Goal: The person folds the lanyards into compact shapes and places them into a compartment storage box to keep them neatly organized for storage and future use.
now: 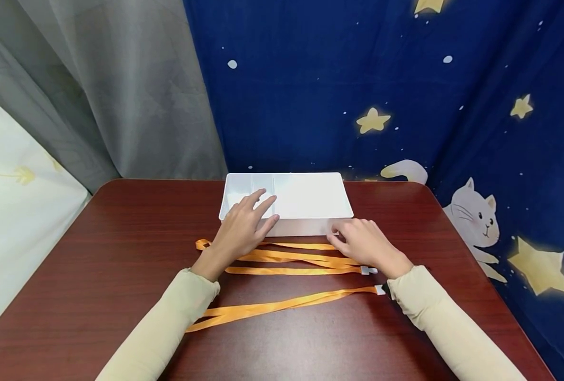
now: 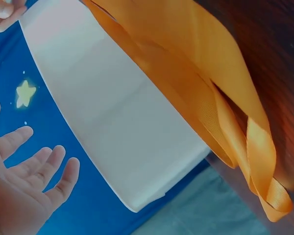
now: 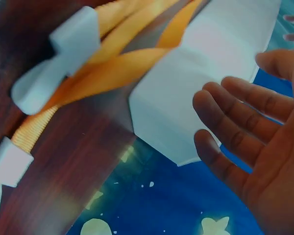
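One white box (image 1: pixel 310 196) at centre, orange lanyards (image 1: pixel 291 271) just in front

My left hand (image 1: pixel 241 227) is over the box's left side, where the small compartments are; fingers spread, thumb apart. My right hand (image 1: pixel 363 243) is by the box's front right corner, fingers loosely bent. Hands well apart, both holding nothing. Can't tell if either touches the box.

Box sits mid-frame near the far edge of the tabletop (image 1: pixel 110 254), large compartment on its right. Lanyards lie roughly side by side across the frame centre, partly hidden under my hands; exact count unclear. One separate lanyard (image 1: pixel 272 307) lies lower in the frame, its left end running behind my left sleeve (image 1: pixel 162 328). White clip (image 1: pixel 366 270) on the right end of the bunch, another (image 1: pixel 379 290) beside my right sleeve (image 1: pixel 453 323).

Left wrist view: folded orange loops at lower right. Right wrist view: two clips at left, blurred.

Grey curtain (image 1: pixel 134 79) upper left, blue starry curtain (image 1: pixel 301 79) upper centre to right, printed cat (image 1: pixel 472 217) at right.
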`<state>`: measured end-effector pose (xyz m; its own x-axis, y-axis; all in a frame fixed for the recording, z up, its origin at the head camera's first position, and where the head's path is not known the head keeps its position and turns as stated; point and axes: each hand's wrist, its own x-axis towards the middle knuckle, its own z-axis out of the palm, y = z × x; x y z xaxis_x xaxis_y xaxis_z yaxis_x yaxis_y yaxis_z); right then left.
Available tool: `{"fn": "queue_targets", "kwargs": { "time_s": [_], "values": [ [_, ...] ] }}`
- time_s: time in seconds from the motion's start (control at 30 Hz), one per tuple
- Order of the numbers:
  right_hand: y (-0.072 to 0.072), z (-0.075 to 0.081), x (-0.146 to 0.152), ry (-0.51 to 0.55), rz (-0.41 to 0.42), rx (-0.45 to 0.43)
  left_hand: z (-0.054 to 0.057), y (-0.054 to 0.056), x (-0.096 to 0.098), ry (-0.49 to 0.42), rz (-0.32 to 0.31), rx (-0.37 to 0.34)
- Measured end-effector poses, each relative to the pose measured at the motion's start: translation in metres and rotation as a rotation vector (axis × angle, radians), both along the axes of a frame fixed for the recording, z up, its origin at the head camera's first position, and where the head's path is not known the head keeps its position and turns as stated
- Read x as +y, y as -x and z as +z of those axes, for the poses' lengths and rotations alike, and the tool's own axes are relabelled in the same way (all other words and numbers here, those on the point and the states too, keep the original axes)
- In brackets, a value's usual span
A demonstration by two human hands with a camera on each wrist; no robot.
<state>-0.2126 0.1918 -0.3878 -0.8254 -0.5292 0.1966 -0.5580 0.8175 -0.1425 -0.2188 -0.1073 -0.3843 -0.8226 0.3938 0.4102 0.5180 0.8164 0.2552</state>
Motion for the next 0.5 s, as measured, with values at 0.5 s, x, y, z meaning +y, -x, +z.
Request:
{"fn": "queue_targets", "kwargs": {
  "time_s": [0.5],
  "values": [
    [-0.003, -0.016, -0.003, -0.085, 0.074, -0.079, -0.003, -0.011, 0.015, 0.027, -0.093, 0.021]
  ]
}}
